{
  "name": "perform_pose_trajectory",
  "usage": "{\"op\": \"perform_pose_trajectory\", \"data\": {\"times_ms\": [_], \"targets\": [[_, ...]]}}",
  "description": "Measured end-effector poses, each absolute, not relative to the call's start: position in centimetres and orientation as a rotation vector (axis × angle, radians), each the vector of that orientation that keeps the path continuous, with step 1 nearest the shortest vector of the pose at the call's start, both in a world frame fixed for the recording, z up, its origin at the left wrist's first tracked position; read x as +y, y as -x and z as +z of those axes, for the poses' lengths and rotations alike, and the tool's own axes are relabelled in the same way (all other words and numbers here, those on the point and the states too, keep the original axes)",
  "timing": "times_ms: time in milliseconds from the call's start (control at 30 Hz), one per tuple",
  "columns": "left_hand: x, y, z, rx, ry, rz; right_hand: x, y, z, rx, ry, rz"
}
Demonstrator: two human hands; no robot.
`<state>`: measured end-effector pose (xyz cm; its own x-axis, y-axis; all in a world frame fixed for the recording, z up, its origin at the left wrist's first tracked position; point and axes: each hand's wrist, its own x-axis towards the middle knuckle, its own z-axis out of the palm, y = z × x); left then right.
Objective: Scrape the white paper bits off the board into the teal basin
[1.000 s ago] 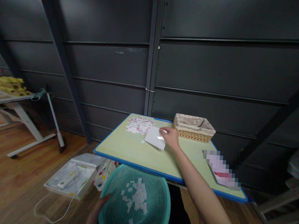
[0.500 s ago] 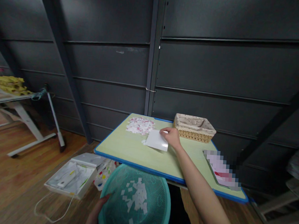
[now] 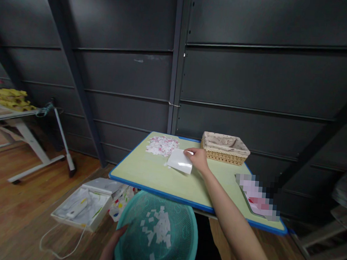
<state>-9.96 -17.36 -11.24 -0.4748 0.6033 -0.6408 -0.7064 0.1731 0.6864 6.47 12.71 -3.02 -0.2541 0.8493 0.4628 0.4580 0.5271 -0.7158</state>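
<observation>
My right hand (image 3: pixel 197 158) pinches the upper right edge of a white, glossy sheet (image 3: pixel 179 161), which is tilted low over the table (image 3: pixel 146 178). The sheet's left side meets a pile of small white and pink paper pieces (image 3: pixel 160 144). A few loose bits lie just beside its lower left corner. Below the table's front edge, my left hand (image 3: pixel 117 237) grips the left rim of a teal plastic basket (image 3: pixel 181 233). Square and torn white paper pieces (image 3: pixel 162 226) lie scattered inside that basket.
A fabric-lined wicker basket (image 3: pixel 225 154) stands at the table's back right. Near the right edge lies a flat pinkish item (image 3: pixel 256 199), blurred out. On the floor at left sits an open white box (image 3: pixel 80 210) with a cable. A dark panel wall (image 3: pixel 129 75) rises behind.
My right hand has shifted the white sheet slightly left, toward the paper pile. My left hand and the teal basket stay in place.
</observation>
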Motion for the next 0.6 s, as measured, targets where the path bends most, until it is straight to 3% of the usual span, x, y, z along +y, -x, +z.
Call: {"op": "perform_pose_trajectory", "data": {"times_ms": [600], "targets": [[-16.9,8.9,-9.1,1.383,0.132,1.545,13.9,-7.8,-3.0,-1.899,1.084,0.684]]}}
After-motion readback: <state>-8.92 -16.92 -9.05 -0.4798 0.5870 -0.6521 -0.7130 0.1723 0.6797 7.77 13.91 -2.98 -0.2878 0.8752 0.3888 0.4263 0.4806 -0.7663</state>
